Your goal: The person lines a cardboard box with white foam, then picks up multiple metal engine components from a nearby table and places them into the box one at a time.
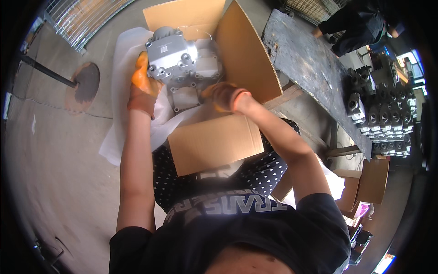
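Observation:
In an orange-and-brown work glove, my left hand (145,86) grips the left side of a silver cast-metal housing (166,54) with bolt bosses and a small printed label. The housing is tilted above an open cardboard box (214,139). Further silver castings (185,97) lie in the box beneath and to the right of it. My right hand (224,97), gloved too, is inside the box by the lower castings. Motion smears its fingers, so their hold is unclear. White foam sheet (125,91) hangs over the box's left side.
A dark, worn workbench (305,59) runs along the right, with stacked metal castings (388,112) beyond it. At the upper right is another person (358,25) in dark clothes. A wire cage (84,18) and a round-based metal stand (86,82) are at left. More cardboard boxes (372,180) sit lower right.

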The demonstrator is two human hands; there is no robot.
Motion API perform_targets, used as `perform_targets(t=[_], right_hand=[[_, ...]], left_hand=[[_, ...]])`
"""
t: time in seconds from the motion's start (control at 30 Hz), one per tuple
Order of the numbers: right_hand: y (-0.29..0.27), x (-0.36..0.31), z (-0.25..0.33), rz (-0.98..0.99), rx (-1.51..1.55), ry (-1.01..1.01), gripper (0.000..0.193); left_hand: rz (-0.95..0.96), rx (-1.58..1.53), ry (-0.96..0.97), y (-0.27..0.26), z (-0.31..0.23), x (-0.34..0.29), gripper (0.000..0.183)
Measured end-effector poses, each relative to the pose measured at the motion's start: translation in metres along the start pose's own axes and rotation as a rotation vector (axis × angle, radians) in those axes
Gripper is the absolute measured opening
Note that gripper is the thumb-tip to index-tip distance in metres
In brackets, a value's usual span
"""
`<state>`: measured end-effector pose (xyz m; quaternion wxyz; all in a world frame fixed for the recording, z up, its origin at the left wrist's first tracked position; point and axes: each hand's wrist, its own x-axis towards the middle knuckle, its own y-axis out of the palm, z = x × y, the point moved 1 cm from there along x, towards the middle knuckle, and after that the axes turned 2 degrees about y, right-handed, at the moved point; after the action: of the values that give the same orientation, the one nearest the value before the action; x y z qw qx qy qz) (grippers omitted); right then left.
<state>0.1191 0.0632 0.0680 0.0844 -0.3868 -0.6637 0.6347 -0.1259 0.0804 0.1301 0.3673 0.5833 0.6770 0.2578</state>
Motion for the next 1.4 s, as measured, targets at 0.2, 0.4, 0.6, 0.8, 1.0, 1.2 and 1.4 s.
perform_targets(t=[0.2, 0.4, 0.6, 0.8, 1.0, 1.2, 1.4], right_hand=[[-0.037, 0.001, 0.016, 0.414, -0.015, -0.078, 0.041], [-0.051, -0.045, -0.005, 0.343, -0.081, -0.092, 0.025], [-0.080, -0.069, -0.022, 0.116, 0.057, 0.131, 0.027], [-0.074, -0.026, -0.052, -0.353, 0.400, 0.446, 0.019], [-0.068, 0.011, -0.041, 0.241, 0.378, 0.377, 0.039], [-0.056, 0.036, -0.045, 0.409, 0.700, 0.596, 0.044], [0.013, 0.074, -0.073, 0.374, 0.899, 0.630, 0.048]], left_hand=[[-0.061, 0.283, 0.048, -0.021, 0.031, 0.025, 0.036], [-0.003, 0.782, -0.068, -0.021, 0.082, 0.016, 0.045], [-0.039, 0.842, 0.040, -0.032, 0.154, -0.001, 0.044], [-0.039, 0.885, -0.413, -0.023, 0.152, -0.013, 0.053], [0.267, 1.014, -0.448, -0.046, 0.160, -0.002, 0.050], [0.263, 1.285, -0.366, -0.042, 0.158, -0.008, 0.050], [0.479, 1.360, -0.349, -0.049, 0.146, -0.008, 0.056]])
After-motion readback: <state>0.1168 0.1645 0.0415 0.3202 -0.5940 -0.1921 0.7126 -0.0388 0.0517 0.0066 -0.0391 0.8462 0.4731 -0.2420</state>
